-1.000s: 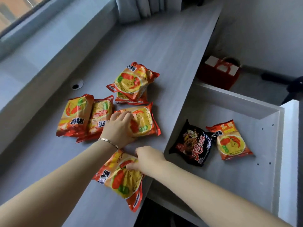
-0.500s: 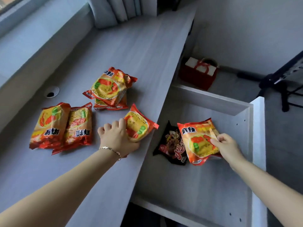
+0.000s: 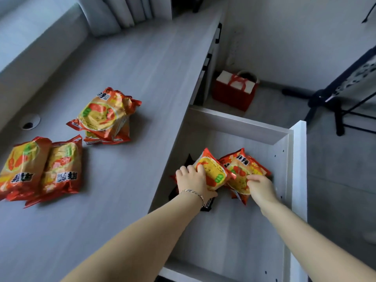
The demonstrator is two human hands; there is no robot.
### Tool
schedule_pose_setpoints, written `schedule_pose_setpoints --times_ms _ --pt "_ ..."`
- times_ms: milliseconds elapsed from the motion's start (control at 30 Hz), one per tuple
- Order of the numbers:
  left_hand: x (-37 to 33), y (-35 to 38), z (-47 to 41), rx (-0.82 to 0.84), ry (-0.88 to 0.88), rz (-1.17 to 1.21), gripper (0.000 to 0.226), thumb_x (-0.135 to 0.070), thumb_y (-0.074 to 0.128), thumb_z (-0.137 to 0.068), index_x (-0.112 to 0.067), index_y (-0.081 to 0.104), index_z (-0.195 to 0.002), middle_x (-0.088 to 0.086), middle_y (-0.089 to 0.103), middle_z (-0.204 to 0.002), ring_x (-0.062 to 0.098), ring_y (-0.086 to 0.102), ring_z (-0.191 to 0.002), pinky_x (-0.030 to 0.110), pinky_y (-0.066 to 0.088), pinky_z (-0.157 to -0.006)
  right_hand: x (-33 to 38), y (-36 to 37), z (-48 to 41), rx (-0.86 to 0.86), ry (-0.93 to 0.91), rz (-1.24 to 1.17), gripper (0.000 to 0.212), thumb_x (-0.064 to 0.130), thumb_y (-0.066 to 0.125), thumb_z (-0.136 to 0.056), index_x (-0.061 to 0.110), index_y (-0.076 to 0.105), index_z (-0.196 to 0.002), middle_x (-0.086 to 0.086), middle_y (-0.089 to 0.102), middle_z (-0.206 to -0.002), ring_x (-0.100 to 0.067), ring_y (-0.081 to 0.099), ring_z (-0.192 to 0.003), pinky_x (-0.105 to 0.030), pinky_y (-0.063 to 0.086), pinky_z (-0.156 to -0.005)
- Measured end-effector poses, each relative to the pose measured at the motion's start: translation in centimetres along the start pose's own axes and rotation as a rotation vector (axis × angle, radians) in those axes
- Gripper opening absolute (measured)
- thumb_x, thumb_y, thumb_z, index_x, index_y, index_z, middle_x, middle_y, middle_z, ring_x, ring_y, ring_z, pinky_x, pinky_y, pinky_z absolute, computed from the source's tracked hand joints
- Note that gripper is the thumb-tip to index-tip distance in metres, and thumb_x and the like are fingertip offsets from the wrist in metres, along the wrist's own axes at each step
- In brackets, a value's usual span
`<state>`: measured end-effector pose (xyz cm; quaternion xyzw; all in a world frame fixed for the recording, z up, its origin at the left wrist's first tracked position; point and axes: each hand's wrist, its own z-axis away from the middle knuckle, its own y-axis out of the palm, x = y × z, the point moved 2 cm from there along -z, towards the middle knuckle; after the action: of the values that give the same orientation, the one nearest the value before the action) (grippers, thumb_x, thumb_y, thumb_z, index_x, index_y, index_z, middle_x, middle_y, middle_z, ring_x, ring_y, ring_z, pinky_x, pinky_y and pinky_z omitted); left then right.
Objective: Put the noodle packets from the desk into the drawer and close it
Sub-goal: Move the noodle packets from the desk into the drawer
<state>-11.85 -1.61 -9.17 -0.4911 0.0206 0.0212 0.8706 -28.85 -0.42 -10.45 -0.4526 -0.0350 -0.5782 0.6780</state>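
The stacked packet point(image 3: 101, 115) on my desk carries bold black Chinese characters at its top and faint pale lettering, seemingly "NISSHIN", along its right side; the two packets point(image 3: 40, 171) at my left show the same characters upside down, too blurred to read

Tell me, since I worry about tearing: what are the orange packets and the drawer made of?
The orange packets look like thin glossy plastic film: crinkled, with highlights and crimped ends. The drawer appears to be pale matt wood-grain laminate board, probably; its core is hidden.
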Motion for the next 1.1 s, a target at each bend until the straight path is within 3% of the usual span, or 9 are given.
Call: schedule_pose_setpoints --times_ms 167,300,433,533,633,800,900,1000,1100 --pt "0.4 -1.3 -0.4 0.061 0.05 0.181 0.058 -0.054 0.055 -0.084 -0.016 0.048 -0.128 0.016 0.026 -0.15 0.037 0.043 -0.126 0.043 0.038 -0.102 2.5 0.5 0.9 0.12 -0.158 0.046 0.02 0.006 0.049 -0.088 0.014 0.065 -0.095 -0.009 0.063 -0.119 -0.021 0.054 -0.099 -0.026 0.038 -0.077" --pt "4.5 -6.6 0.4 -0.308 0.196 0.191 0.031 -0.032 0.048 -0.093 -0.016 0.054 -0.119 0.007 0.022 -0.156 0.03 0.033 -0.137 0.042 0.031 -0.11 6.4 3.3 2.6 0.233 -0.294 0.062 0.02 0.005 0.05 -0.085 0.021 0.059 -0.078 -0.01 0.067 -0.108 -0.023 0.06 -0.1 -0.03 0.046 -0.081" --pt "12.8 -11.0 -0.4 -0.591 -0.005 0.257 0.053 -0.026 0.061 -0.085 -0.013 0.043 -0.132 0.014 0.018 -0.156 0.034 0.02 -0.143 0.048 0.023 -0.116 11.8 7.9 5.1 0.346 -0.411 0.048 0.027 0.007 0.049 -0.086 0.029 0.055 -0.072 -0.002 0.067 -0.086 -0.024 0.065 -0.09 -0.038 0.053 -0.084" --pt "19.0 -12.4 -1.6 -0.531 -0.287 0.43 0.082 -0.043 0.068 -0.077 -0.018 0.026 -0.143 0.012 0.006 -0.159 0.035 0.012 -0.145 0.048 0.019 -0.117 15.5 12.3 7.0 0.443 -0.465 0.05 0.012 0.013 0.052 -0.088 0.016 0.061 -0.094 -0.007 0.068 -0.091 -0.025 0.066 -0.091 -0.036 0.054 -0.081" --pt "23.3 -12.4 -3.1 -0.378 -0.365 0.453 0.106 -0.062 0.07 -0.065 -0.023 0.016 -0.147 0.012 0.012 -0.158 0.033 0.019 -0.144 0.046 0.021 -0.115 18.6 17.0 8.7 0.489 -0.48 0.148 0.036 0.026 0.053 -0.09 0.007 0.057 -0.12 -0.013 0.064 -0.121 -0.03 0.06 -0.112 -0.036 0.048 -0.095" --pt "25.0 -11.9 -4.7 -0.279 -0.322 0.38 0.109 -0.066 0.067 -0.061 -0.025 0.014 -0.146 0.014 0.049 -0.129 0.035 0.049 -0.12 0.045 0.037 -0.104 21.0 22.1 9.7 0.5 -0.44 0.277 0.026 0.03 0.046 -0.092 0.008 0.059 -0.088 -0.022 0.057 -0.101 -0.033 0.055 -0.097 -0.032 0.04 -0.078" --pt "25.3 -10.9 -4.7 -0.278 -0.331 0.499 0.115 -0.058 0.071 -0.061 -0.028 0.004 -0.149 0.016 0.045 -0.128 0.034 0.047 -0.119 0.042 0.044 -0.098 20.8 23.5 9.1 0.395 -0.376 0.256 0.038 0.027 0.055 -0.087 0.001 0.055 -0.114 -0.019 0.062 -0.119 -0.038 0.058 -0.11 -0.037 0.048 -0.088" --pt "25.3 -10.5 -4.2 -0.291 -0.307 0.567 0.112 -0.049 0.074 -0.063 -0.028 0.005 -0.149 0.017 0.043 -0.129 0.035 0.047 -0.12 0.041 0.044 -0.098 20.0 23.6 9.1 0.456 -0.219 0.005 0.039 0.02 0.067 -0.077 -0.005 0.058 -0.106 -0.021 0.069 -0.104 -0.034 0.068 -0.084 -0.047 0.057 -0.082" --pt "24.3 -10.1 -2.9 -0.282 -0.243 0.774 0.107 -0.049 0.073 -0.058 -0.028 0.016 -0.146 0.015 0.043 -0.13 0.032 0.048 -0.12 0.036 0.042 -0.098 19.1 21.5 9.3 0.608 -0.15 -0.194 0.022 0.009 0.057 -0.084 -0.007 0.057 -0.099 -0.016 0.066 -0.085 -0.016 0.063 -0.054 -0.035 0.059 -0.063"
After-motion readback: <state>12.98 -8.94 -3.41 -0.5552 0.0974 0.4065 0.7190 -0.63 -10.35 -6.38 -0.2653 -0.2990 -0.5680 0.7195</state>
